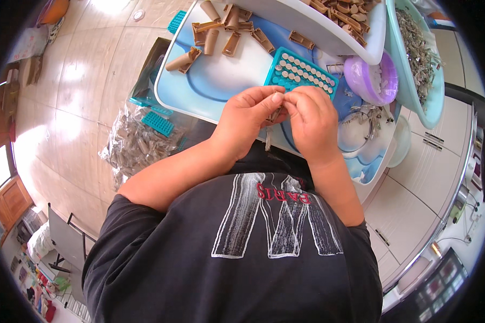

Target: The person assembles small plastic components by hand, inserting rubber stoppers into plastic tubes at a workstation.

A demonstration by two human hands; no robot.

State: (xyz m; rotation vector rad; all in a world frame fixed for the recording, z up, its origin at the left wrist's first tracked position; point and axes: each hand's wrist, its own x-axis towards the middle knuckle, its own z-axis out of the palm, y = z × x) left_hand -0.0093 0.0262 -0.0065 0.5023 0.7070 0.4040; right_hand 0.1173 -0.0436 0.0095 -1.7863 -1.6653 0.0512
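Note:
Close together at the near edge of the blue-and-white table, my left hand (248, 116) and my right hand (313, 121) both have their fingers closed in a pinch. Between the fingertips is a small, thin metallic-looking part (275, 114), largely covered by them. A pale dangling piece (268, 139) hangs below my left hand. Just beyond the fingers lies a teal tray (299, 63) with rows of round white pieces in its holes. Several tan plastic shells (231, 44) are scattered on the table at the far left.
Right of the tray stands a purple bowl (355, 81); near it are small metal parts (373, 116). A white bin (380, 46) of tan pieces and a light green basin (436, 102) of metal parts sit at the right. Left of the table is a clear bag (121, 148) of parts.

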